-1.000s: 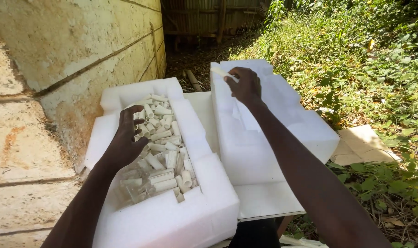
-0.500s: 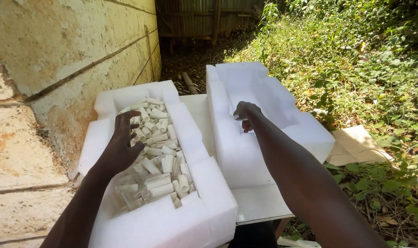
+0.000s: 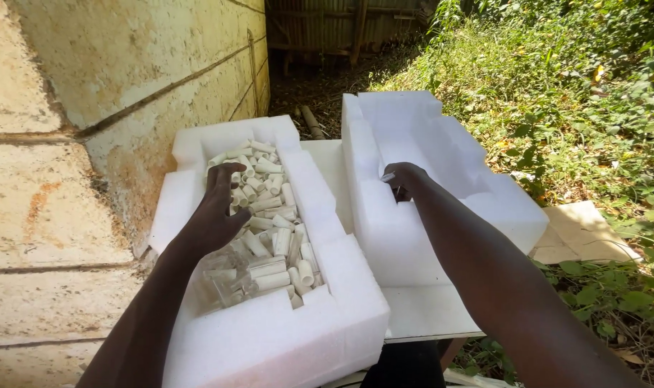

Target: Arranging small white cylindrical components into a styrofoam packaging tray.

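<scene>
Hands over two white foam trays on a white tabletop (image 3: 427,316). Left hand (image 3: 215,212) lies palm-down in the left foam tray (image 3: 284,338), fingers (image 3: 223,176) spread loosely across the pile of short white tubes (image 3: 273,230) filling its recess, gripping nothing. Right hand (image 3: 404,179) sits curled over the inner wall of the right foam tray (image 3: 442,144); a small pale piece (image 3: 388,177) shows at its fingertips, seemingly pinched. Trays just beside each other. Yellowish concrete wall (image 3: 90,108) left, grass (image 3: 557,72) right, cardboard sheet (image 3: 582,233) on the ground.
</scene>
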